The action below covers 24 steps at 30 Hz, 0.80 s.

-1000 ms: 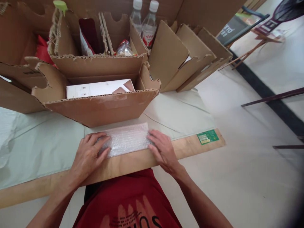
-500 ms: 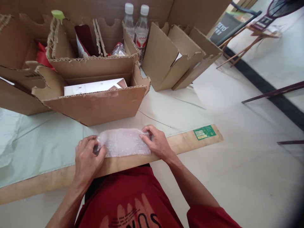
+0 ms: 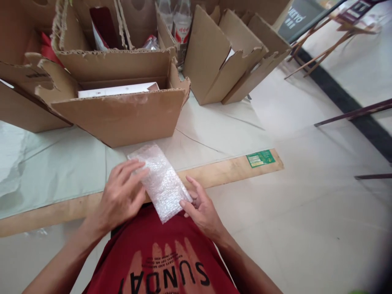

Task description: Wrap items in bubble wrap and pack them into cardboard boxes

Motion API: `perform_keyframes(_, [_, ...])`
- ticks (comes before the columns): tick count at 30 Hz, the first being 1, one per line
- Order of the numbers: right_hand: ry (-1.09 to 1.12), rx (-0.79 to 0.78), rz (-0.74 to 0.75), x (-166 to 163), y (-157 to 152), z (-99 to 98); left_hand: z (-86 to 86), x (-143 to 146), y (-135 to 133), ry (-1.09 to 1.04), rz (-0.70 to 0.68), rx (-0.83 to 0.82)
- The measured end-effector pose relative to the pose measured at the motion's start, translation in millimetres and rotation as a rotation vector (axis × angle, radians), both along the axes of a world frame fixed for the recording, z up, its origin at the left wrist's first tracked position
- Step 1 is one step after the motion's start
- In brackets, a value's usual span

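A flat, clear piece of bubble wrap point(image 3: 163, 179) slants over the table's front edge, its lower corner near my shirt. Thumb and fingers of my right hand point(image 3: 200, 208) pinch its lower right corner. At its left side is my left hand point(image 3: 124, 192), fingers stretched out and somewhat blurred; the fingertips overlap the upper left part of the wrap, and I cannot tell whether they touch it. Whether anything lies inside the wrap cannot be made out. Just beyond stands a cut-down cardboard box point(image 3: 119, 122) with a white box point(image 3: 118, 90) in it.
More cardboard holders stand behind, with bottles point(image 3: 181, 28) between them and another holder point(image 3: 226, 61) at right. A wooden strip point(image 3: 226, 171) with a green label point(image 3: 260, 158) runs along the table's front edge. Thin plastic sheeting point(image 3: 10, 159) lies at left.
The bubble wrap has turned from lying level along the edge to slanting down to the right. My left hand has released its end and opened; my right hand has moved lower. The view has tilted down.
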State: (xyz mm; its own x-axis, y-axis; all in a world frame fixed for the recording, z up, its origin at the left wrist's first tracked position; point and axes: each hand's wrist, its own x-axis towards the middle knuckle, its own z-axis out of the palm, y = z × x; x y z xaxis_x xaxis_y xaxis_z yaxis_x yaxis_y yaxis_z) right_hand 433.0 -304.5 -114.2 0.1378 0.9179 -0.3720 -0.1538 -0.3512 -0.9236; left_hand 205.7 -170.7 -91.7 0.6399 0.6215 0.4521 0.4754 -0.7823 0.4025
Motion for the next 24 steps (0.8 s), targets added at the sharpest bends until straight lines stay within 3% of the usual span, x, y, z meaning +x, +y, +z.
perform_keyframes(4, [0.118, -0.027, -0.048, -8, -2, -4.4, -15.5, -20, -58, 0.118, -0.180, -0.084])
perform_keyframes(6, [0.175, -0.034, -0.050, -13, -4, -6.3, -27.0, -18, -73, 0.113, -0.157, -0.033])
perform_keyframes(9, [0.158, 0.016, 0.028, -12, -12, -6.8, -37.9, -7, -77, -0.058, -0.034, 0.010])
perform_keyframes(11, [-0.052, 0.145, 0.045, -5, -15, -3.9, -37.6, -2, -73, -0.177, 0.059, -0.081])
perform_keyframes(15, [-0.696, 0.597, -0.021, 9, -6, 9.7, -27.1, 0, -64, -0.230, 0.255, -0.410])
perform_keyframes(18, [-0.917, 0.864, 0.129, 5, 13, 19.4, -20.1, 1, -57, -0.162, 0.392, -0.586])
perform_keyframes(21, [-1.059, 0.988, 0.254, 0, 27, 22.9, -16.1, 4, -49, -0.131, 0.439, -0.661])
perform_keyframes(24, [-1.132, 0.996, 0.158, 2, 31, 20.6, -15.2, 5, -45, -0.130, 0.446, -0.678])
